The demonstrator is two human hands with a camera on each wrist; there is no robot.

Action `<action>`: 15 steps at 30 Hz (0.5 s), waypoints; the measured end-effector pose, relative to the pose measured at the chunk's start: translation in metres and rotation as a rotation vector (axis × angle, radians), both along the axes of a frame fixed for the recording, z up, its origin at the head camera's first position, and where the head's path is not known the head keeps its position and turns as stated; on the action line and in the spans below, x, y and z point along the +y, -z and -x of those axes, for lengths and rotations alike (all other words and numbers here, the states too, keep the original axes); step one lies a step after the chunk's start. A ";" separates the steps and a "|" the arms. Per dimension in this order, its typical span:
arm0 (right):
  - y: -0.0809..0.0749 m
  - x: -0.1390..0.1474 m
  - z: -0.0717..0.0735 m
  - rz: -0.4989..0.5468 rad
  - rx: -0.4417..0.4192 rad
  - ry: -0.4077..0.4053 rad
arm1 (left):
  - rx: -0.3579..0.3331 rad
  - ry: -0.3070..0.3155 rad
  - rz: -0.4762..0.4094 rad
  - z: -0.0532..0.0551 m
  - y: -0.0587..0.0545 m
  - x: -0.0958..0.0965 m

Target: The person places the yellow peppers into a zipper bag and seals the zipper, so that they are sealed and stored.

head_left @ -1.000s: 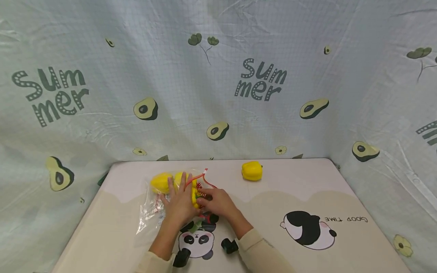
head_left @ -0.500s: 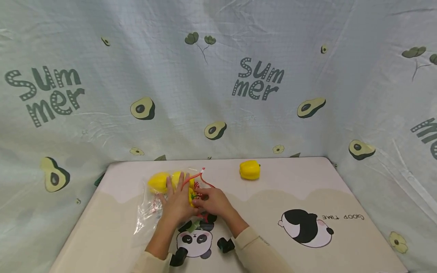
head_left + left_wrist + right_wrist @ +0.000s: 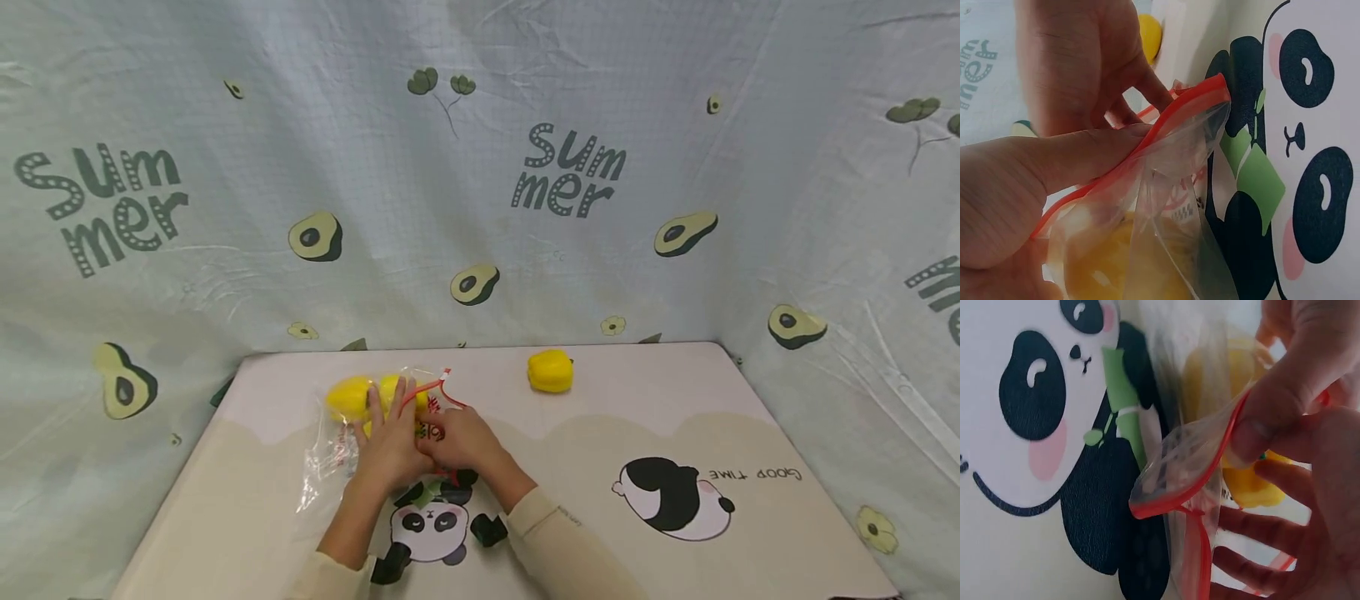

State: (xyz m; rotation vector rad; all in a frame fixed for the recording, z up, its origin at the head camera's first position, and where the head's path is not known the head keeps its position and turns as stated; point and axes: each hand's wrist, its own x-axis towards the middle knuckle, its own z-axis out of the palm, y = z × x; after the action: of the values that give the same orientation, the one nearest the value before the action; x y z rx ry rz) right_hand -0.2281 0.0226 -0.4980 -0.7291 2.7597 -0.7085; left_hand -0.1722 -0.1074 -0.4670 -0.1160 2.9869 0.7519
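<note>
Table [image 3: 570, 458]: left hand [image 3: 390, 448] pinches bag [image 3: 1150, 219], right hand [image 3: 467, 439] at yellow pepper [image 3: 1249, 489]

Bag [image 3: 328, 471]: print [image 3: 432, 407] beside right grip [image 3: 465, 439] partly hidden, too small to read. Left grip [image 3: 393, 446]: cut off by left wrist view's edge. Pepper [image 3: 1254, 487], beside right grip: partly hidden. Sleeve [image 3: 558, 546], next to right grip: lettering illegible.

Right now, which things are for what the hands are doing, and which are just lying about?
For the job: left hand; right hand; clear red-edged plastic bag; yellow produce inside it; green-stemmed yellow bell pepper; probably the loose yellow bell pepper, though untouched.
Just there: panda-printed table surface; avocado-print backdrop.
</note>
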 end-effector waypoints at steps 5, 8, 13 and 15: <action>0.000 0.013 0.001 0.200 -0.030 0.111 | -0.012 -0.007 0.008 0.002 0.002 0.002; 0.001 0.025 0.006 0.347 -0.030 0.153 | -0.021 -0.017 0.008 0.003 0.003 0.002; 0.002 0.045 0.017 0.525 -0.062 0.161 | -0.027 -0.019 0.001 0.005 0.002 0.001; 0.001 0.053 0.020 0.564 -0.076 0.171 | -0.029 -0.015 -0.002 0.005 0.002 0.001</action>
State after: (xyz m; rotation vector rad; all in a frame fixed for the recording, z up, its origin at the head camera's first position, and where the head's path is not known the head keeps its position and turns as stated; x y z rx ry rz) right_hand -0.2477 0.0751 -0.4993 -0.5381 2.5805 -1.5489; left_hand -0.1772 -0.1063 -0.4689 -0.1487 2.9609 0.7476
